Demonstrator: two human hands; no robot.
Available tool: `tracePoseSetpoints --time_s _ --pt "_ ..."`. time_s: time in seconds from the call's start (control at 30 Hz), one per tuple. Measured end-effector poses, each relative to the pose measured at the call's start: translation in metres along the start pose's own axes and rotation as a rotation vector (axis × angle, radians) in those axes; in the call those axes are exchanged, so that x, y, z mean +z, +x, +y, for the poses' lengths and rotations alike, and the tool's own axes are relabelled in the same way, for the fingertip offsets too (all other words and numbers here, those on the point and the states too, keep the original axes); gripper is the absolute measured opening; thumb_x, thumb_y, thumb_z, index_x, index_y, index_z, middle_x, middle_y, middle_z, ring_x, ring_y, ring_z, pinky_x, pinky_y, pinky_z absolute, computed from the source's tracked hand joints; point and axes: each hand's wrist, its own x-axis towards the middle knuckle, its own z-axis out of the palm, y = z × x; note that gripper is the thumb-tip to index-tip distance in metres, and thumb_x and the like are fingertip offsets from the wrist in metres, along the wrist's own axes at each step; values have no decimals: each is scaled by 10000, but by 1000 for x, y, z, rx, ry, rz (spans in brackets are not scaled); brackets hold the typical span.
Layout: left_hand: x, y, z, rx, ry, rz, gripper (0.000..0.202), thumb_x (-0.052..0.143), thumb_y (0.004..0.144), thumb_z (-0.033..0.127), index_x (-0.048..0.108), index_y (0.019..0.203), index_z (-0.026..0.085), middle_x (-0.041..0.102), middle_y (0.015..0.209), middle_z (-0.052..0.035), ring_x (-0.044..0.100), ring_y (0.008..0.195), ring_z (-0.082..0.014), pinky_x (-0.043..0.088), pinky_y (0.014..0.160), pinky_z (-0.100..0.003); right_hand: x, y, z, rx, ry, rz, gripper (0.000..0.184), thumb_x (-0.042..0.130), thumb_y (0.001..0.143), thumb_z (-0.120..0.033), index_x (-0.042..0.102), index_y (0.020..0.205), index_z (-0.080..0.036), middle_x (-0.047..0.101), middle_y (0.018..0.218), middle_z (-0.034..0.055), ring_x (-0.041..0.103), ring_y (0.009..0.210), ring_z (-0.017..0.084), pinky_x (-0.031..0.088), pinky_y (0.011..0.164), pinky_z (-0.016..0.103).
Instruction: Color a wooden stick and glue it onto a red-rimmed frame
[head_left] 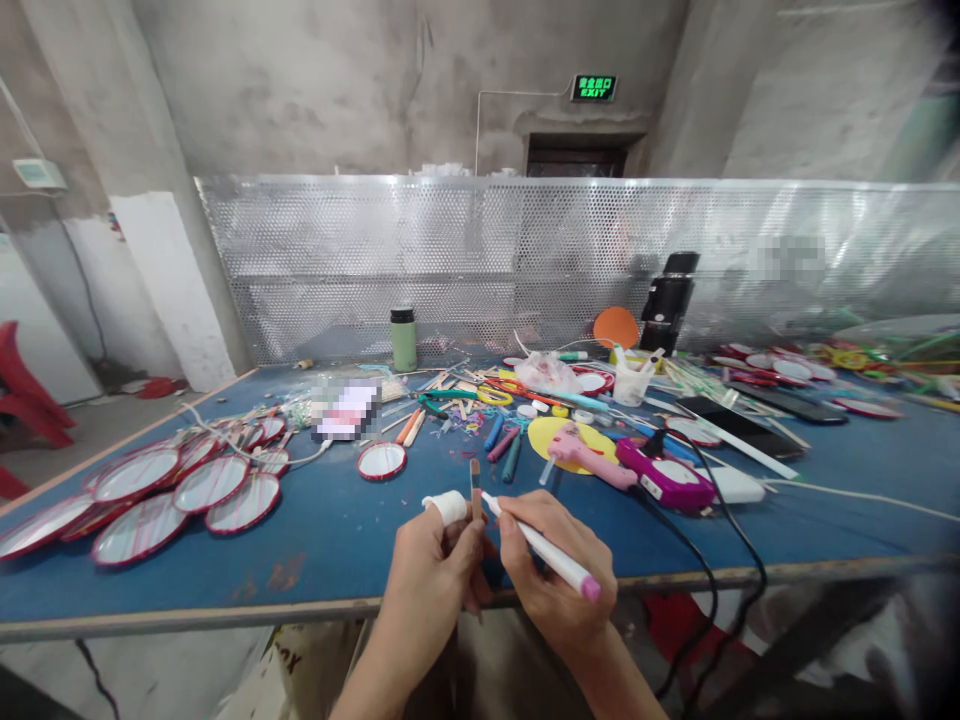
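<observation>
My left hand point(442, 560) grips a flat wooden craft stick point(475, 480), held upright near the table's front edge; a dark patch marks its upper part. White wrapping point(448, 506) covers one finger of that hand. In my right hand point(559, 575) is a white marker pen point(551, 553) with a pink end, held like a writing tool. Its tip points at the stick's side, and whether it touches cannot be made out. Beyond the hands lie several dark crayon-like sticks point(504, 446) and a small red-rimmed round mirror point(381, 461).
Red-rimmed mirrors point(212, 484) pile up at the left beside a cabled phone point(349, 410). A pink glue gun point(592, 458) lies on a yellow disc point(544, 438) at the right, near a purple device point(667, 478). A green bottle point(403, 340) stands behind; black cables point(712, 560) hang over the front edge.
</observation>
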Motion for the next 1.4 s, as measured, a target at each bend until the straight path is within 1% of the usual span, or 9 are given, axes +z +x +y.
tracePoseSetpoints --time_s 0.37,0.57,0.7,0.87,1.07,1.2,1.4 --pt "1 1 3 -12 -6 13 332 569 848 502 579 740 188 565 455 28 527 354 -126 396 364 -197 -2 -2 -1 -12 -16 0 198 600 861 -4 664 967 -159 711 781 41 677 678 139 534 626 253" --pt "0 0 0 5 -1 5 358 567 874 514 578 733 185 568 443 28 517 345 -119 391 368 -193 -2 -1 -1 -26 -18 -10 194 596 860 -11 662 962 -162 709 766 41 676 663 142 534 607 252" --pt "0 0 1 -1 8 0 360 561 882 507 582 737 179 576 451 21 523 351 -118 392 369 -190 -1 -1 -1 -25 -14 1 201 595 856 -6 664 966 -159 710 768 46 678 666 147 537 608 255" --pt "0 1 3 0 -2 12 365 571 876 507 563 704 185 554 440 28 518 350 -115 390 371 -189 -1 -1 -1 -23 -6 -12 198 593 856 -3 666 962 -153 702 754 45 674 657 144 537 604 253" --pt "2 0 3 -3 -38 5 378 577 861 536 576 731 181 563 467 30 520 353 -114 387 360 -188 -1 -1 -2 -17 -34 -17 187 598 859 -9 666 950 -158 705 756 43 678 658 138 532 602 249" --pt "2 -1 2 -11 -40 7 373 584 849 531 570 727 179 563 464 28 518 353 -113 390 361 -188 -1 0 -3 -33 -25 1 194 596 856 -2 665 938 -164 701 733 38 672 639 136 534 583 245" --pt "1 1 3 -14 -37 8 374 598 839 529 555 698 186 566 448 23 516 343 -116 386 361 -191 -2 1 -2 -22 -22 -4 203 590 859 -8 669 959 -166 705 743 40 672 640 139 541 582 252"
